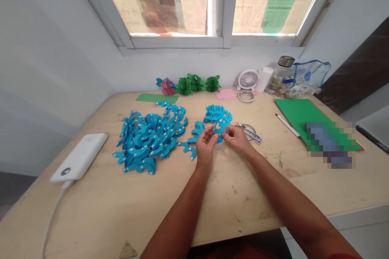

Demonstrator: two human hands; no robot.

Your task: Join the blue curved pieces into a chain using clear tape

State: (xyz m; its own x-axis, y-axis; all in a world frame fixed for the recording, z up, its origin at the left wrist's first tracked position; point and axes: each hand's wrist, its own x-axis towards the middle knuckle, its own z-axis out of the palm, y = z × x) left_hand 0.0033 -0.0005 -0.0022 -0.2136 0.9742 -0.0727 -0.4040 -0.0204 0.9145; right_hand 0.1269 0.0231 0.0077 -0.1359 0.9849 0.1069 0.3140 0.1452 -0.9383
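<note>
Between my two hands is a blue paper cutout (220, 125) with a pale patch on it. My left hand (206, 141) pinches its left side, and my right hand (237, 136) pinches its right side. Just beyond the fingers lies a row of overlapping blue paper pieces (217, 112). More blue curved pieces (198, 129) lie beside my left hand, partly hidden by it. Further left spreads a large heap of blue paper cutouts (148, 135), many bearing small white squares. Close to my right hand are a blue utility knife (253, 134) and scissors (243, 125), partly covered.
Green and pink paper figures (195, 83) stand along the wall. A small fan (248, 79), a tape roll (246, 96) and a glass bottle (279, 75) are at the back right. Green sheets (304, 109) and a white pen (287, 124) lie right, a white power bank (79, 157) left.
</note>
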